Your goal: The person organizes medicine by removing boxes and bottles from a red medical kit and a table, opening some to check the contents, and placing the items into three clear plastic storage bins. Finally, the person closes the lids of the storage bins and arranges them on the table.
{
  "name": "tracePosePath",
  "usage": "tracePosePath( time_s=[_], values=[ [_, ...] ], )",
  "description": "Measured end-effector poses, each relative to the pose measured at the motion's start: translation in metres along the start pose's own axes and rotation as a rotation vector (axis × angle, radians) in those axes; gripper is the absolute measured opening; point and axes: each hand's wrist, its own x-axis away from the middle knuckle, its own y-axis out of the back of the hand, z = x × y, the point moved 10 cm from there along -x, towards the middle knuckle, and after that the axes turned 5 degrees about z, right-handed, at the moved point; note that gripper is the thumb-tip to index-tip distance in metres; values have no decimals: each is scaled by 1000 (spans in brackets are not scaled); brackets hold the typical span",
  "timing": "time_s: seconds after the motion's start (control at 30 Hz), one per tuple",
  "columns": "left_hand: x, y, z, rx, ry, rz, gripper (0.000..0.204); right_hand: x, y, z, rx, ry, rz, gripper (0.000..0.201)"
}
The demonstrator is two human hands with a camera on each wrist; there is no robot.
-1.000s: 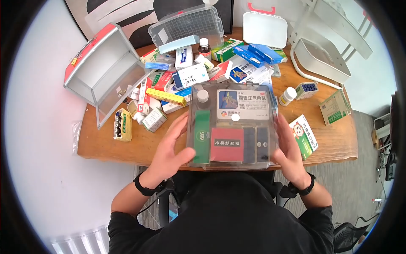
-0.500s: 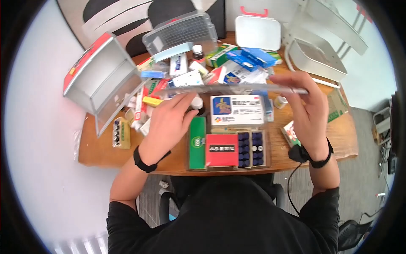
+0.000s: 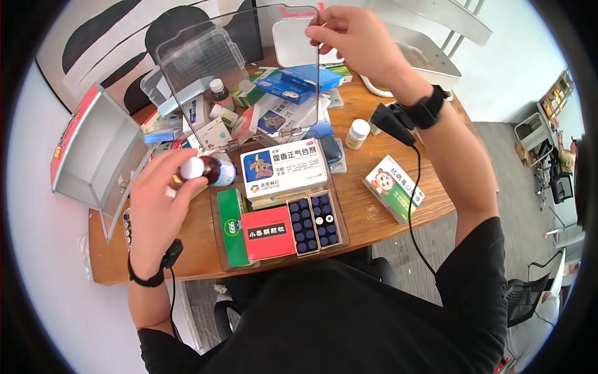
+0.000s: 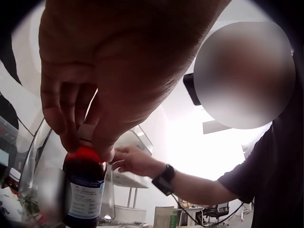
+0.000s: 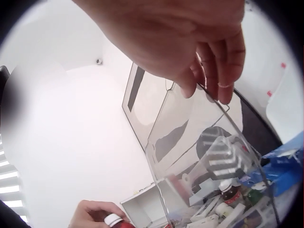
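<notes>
A clear plastic box (image 3: 218, 206) sits at the table's near edge. It holds a green carton (image 3: 232, 227), a red carton (image 3: 269, 232), a white carton (image 3: 283, 168) and two trays of dark vials (image 3: 311, 223). Its clear lid (image 3: 249, 81) stands upright. My right hand (image 3: 319, 32) pinches the lid's top corner, and its fingers (image 5: 209, 88) show on the lid's edge (image 5: 204, 156). My left hand (image 3: 187, 173) grips a brown bottle (image 3: 210, 169) with a white cap, just above the box's left rear corner. From below, the left wrist view shows this bottle (image 4: 85, 190) held near its cap.
An open metal case (image 3: 93, 149) with a red side lies at the left. Several medicine cartons (image 3: 274, 112) are heaped behind the box, by another clear container (image 3: 193, 56). A white bottle (image 3: 357, 133) and a cartoon-printed carton (image 3: 393, 187) lie to the right.
The lid went from lying flat on the box to upright, lifted by my right hand. My left hand left the lid and now holds the brown bottle.
</notes>
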Motion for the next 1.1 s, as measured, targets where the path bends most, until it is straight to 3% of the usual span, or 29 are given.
tracePosePath(
  time_s=[0.23,0.27,0.43,0.47,0.67,0.77,0.83,0.9,0.97,1.03,1.1],
  values=[
    [47,45,7,2,107,-26,40,16,-17,-51,-158,-62,112,34],
    [56,51,13,-51,124,8,40,26,-13,-44,-84,-125,119,32],
    [86,23,50,-44,222,108,35,103,-27,-52,504,-46,310,42],
    [91,14,58,-59,209,150,35,116,-37,-56,556,-151,427,46],
    [99,-8,81,19,265,179,32,141,-55,-98,530,-214,573,37],
    [99,-7,80,-46,201,170,34,131,-20,-53,463,-241,320,35],
    [100,-8,77,31,194,165,36,120,-16,13,434,-143,222,39],
    [101,-11,78,33,194,159,37,111,-50,73,277,58,260,43],
    [101,-13,80,34,179,149,38,103,-103,117,232,281,406,42],
    [102,-13,80,19,161,141,38,93,-157,137,146,486,513,32],
    [103,-13,81,23,160,134,38,83,-202,129,244,517,601,23]
  ],
)
